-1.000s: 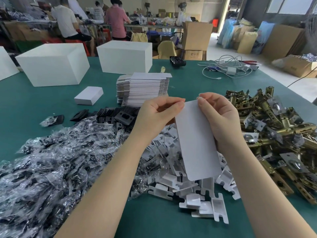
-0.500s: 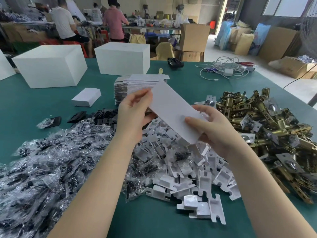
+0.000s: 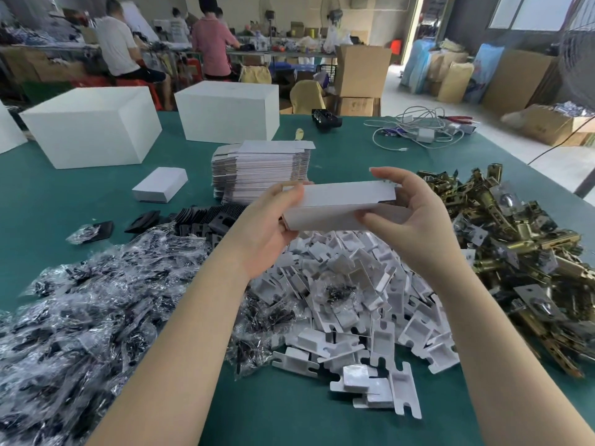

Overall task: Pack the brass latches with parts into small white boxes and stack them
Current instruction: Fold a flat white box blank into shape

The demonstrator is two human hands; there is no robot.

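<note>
Gripping from both ends in the head view, left hand [image 3: 267, 220] and right hand [image 3: 409, 217] had fingers curled round a half-formed small white box [image 3: 338, 206], held level above the white inserts [image 3: 354, 300], brass latches [image 3: 502, 239] just to the right.

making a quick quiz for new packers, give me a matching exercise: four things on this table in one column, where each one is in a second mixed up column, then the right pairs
Things:
1. brass latches
2. bagged screw packs
3. stack of flat box blanks
4. small white box being folded

Places:
A. held between both hands, above the white inserts
B. heaped at the right edge of the table
C. beyond the hands, mid-table
D. spread over the near left of the table

Pairs: 1-B, 2-D, 3-C, 4-A
</note>
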